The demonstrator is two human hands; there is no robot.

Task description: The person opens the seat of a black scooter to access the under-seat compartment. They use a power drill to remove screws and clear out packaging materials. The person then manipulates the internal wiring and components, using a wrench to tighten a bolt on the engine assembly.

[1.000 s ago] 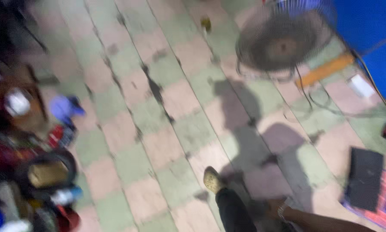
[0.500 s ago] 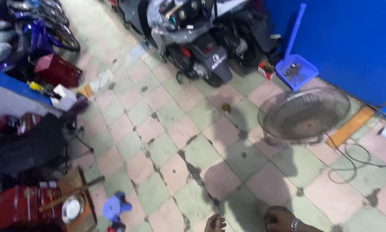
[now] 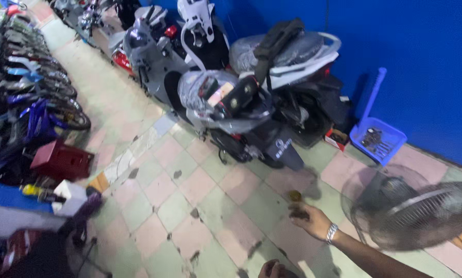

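Right hand [image 3: 307,219] extended forward over the tiled floor [image 3: 190,201], wristwatch [image 3: 331,232] on the wrist. Fingers curled around a small dark object [image 3: 298,212]; object too blurred to identify, grip closed loosely as far as visible. Small round yellowish item [image 3: 294,195] on the floor just beyond the fingertips, apart from them. Left hand not identifiable; only a rounded shape at the bottom edge, possibly a shoe tip [image 3: 272,268], state not determinable.

Fan [image 3: 421,211] with wire cage to the right of the hand, near the forearm, standing on the floor. Blue basket [image 3: 377,139] with dark small parts behind the fan, against the blue wall [image 3: 406,62]. Scooter [image 3: 241,113] wrapped in clear plastic directly ahead of the hand, further scooters [image 3: 154,46] in a row behind it. Red crate [image 3: 61,160] at left on the floor, beside a row of bicycles [image 3: 30,98]. White box [image 3: 69,195] near the crate, at lower left.
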